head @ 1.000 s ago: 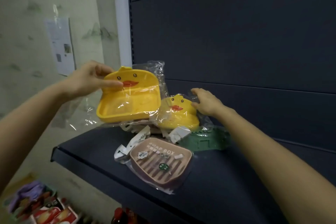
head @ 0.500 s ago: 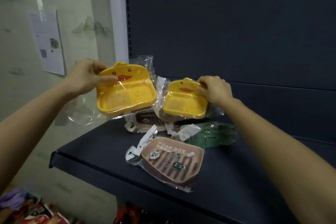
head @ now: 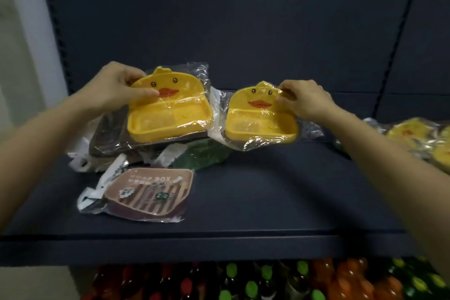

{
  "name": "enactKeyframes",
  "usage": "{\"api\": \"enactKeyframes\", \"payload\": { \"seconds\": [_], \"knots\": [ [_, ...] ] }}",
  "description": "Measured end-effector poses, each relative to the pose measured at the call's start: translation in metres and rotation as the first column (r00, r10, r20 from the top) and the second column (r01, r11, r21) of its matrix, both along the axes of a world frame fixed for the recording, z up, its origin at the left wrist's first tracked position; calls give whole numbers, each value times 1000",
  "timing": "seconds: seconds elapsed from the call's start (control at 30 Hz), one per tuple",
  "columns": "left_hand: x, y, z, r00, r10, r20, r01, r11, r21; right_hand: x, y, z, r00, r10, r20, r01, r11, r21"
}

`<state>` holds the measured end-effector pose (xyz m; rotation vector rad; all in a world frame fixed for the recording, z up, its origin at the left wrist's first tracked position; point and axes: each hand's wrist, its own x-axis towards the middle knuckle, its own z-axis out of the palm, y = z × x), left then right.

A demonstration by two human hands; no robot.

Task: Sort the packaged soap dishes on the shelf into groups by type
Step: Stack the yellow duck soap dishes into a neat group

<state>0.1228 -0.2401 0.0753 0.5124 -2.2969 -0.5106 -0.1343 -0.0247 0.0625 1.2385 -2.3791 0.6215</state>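
Above the rear of the dark blue shelf (head: 267, 197), both hands are engaged.
- Left hand (head: 114, 90): the thumb (head: 146, 92) lies across the duck face and the fingers curl behind. It grips the upper left edge of the larger yellow duck dish (head: 170, 114).
- Right hand (head: 306, 102): the fingertips (head: 286, 91) pinch the upper right corner of the smaller yellow duck dish (head: 260, 122).
- Both dishes are in clear wrap, side by side. The faces are upright and turned to the camera, the trays are forward, and the long axes run along the shelf. The larger dish is slightly tilted.
- Under the larger dish: a brown pack (head: 109, 139) and a green dish (head: 202, 156).
- Nearer the front: a pink soap box (head: 151, 192), lying flat.
- Far right: more yellow duck packs (head: 411, 134), blurred.
- Behind: a dark back panel (head: 231, 19).
- Left: a pale upright (head: 22, 31).
- Below: coloured bottles (head: 267, 280).
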Motion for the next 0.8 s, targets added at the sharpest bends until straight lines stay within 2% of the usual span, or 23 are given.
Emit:
{"api": "enactKeyframes", "payload": {
  "seconds": [0.17,0.4,0.8],
  "knots": [
    [-50,39,7,993,-121,-2,121,993,19,-24,67,0,991,-131,16,131,991,-20],
    [-121,111,3,962,-259,84,257,966,37,-61,165,-3,973,-231,28,232,973,-15],
    [-210,267,-19,947,-319,28,311,938,154,-145,334,-9,975,-224,11,223,974,33]
  ]
}}
